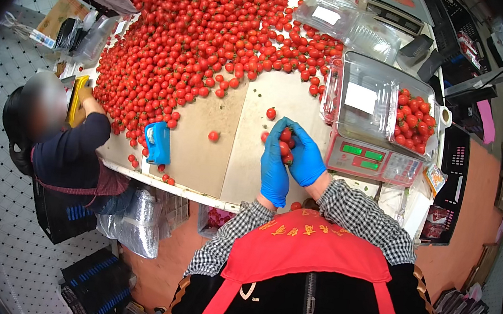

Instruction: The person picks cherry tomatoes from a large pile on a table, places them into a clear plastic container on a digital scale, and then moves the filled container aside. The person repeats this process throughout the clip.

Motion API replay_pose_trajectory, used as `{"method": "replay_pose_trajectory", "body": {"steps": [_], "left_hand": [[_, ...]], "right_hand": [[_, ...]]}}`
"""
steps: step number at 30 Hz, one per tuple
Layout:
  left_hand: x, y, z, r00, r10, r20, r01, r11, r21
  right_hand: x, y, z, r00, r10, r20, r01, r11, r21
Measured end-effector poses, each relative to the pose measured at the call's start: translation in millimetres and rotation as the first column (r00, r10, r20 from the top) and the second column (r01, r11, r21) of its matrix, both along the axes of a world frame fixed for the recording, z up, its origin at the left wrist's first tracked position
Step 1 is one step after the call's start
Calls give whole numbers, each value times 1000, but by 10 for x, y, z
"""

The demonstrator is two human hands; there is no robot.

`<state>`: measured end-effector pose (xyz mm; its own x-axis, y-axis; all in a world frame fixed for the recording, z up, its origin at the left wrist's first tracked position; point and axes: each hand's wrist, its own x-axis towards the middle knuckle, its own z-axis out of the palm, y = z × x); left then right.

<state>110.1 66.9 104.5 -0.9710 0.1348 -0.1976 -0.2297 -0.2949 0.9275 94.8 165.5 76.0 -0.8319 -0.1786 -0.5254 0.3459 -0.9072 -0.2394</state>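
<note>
My left hand (276, 164) and my right hand (303, 156), both in blue gloves, are cupped together around several cherry tomatoes (284, 148) above the table's near part. One loose tomato (271, 113) lies just beyond my fingertips, and another partly shows beside my left hand. A large heap of cherry tomatoes (210, 26) covers the far side of the table. To the right of my hands stands a digital scale (372, 159) with lit green displays. On it rests an open clear plastic clamshell box (367, 77), its right part holding tomatoes (413, 122).
A blue tape dispenser (157, 142) stands left of my hands. More clear clamshell boxes (328, 17) and a second scale (392, 5) lie at the far right. A co-worker (67, 136) is at the table's left end, near a yellow-edged scale or tray (76, 100). Black crates (453, 180) stand at right.
</note>
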Motion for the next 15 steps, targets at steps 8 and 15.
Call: {"method": "replay_pose_trajectory", "body": {"steps": [8, 15], "left_hand": [[10, 39, 542, 970, -41, -239, 34, 999, -33], [-240, -328, 570, 937, 183, -296, -172, 983, 61]], "right_hand": [[2, 101, -99, 997, 21, -78, -48, 930, -363], [46, 248, 295, 959, -17, -284, -93, 924, -370]]}}
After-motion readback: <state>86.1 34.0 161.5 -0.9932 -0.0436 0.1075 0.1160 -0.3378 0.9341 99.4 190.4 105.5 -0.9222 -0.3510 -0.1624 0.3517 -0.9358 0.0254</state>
